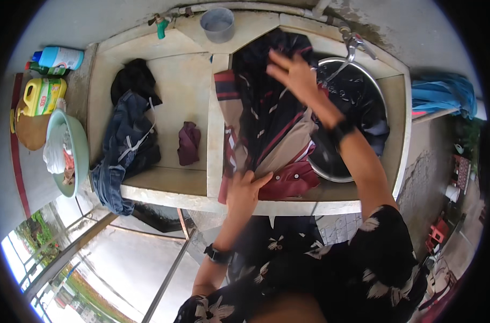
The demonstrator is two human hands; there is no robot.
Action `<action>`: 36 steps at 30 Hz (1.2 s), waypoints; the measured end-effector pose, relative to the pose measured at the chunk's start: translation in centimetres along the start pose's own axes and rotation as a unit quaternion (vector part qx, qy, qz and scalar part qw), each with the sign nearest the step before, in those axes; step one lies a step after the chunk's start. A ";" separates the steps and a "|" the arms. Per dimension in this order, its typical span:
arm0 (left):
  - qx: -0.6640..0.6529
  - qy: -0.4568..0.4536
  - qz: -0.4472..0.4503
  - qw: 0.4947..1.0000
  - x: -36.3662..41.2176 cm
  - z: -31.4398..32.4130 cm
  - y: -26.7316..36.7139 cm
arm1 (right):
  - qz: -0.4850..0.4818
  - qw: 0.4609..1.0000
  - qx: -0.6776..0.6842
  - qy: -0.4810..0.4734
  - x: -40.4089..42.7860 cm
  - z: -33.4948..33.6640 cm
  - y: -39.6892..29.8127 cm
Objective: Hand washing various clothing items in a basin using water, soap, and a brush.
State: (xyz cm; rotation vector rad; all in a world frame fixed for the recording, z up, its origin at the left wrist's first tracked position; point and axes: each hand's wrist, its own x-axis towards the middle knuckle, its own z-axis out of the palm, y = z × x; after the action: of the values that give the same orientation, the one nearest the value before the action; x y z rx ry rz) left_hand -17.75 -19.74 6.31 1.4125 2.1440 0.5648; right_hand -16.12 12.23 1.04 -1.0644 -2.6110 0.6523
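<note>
A striped shirt (265, 129) in black, tan, maroon and white is spread over the divider and the right compartment of a concrete laundry sink (218, 161). My left hand (245, 191) holds its maroon, buttoned part down by the front edge, with one finger stretched to the right. Blurred, my right hand (294, 76) is over the shirt's black part at the back, fingers apart and nothing seen gripped. To the right, a metal basin (384, 97) contains dark clothes (362, 117) in water. Water runs into it from a chrome tap (353, 47).
In the left compartment lie jeans (126, 121), a black garment (135, 80) and a maroon cloth (189, 143). A grey metal pot (217, 25) stands at the back near a green tap (161, 27). Far left are a pale green basin (81, 157) of laundry and a yellow jug (45, 97).
</note>
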 end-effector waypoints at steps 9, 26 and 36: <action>0.029 -0.011 -0.012 0.999 0.7 0.4 0.0 | -0.100 0.993 -0.043 0.035 -5.6 0.7 -0.9; -0.047 -0.076 0.210 0.974 4.2 9.2 7.7 | 0.229 0.971 0.017 -0.058 -10.2 2.1 11.7; 0.062 0.063 0.028 0.996 1.9 4.0 6.1 | 0.097 0.946 0.308 -0.027 -11.2 -1.8 5.7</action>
State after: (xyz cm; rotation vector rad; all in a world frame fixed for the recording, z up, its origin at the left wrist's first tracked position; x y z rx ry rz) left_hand -11.58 -15.46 6.43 1.5440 2.2786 0.5635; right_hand -4.11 8.43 -0.80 -1.0935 -2.1042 1.4364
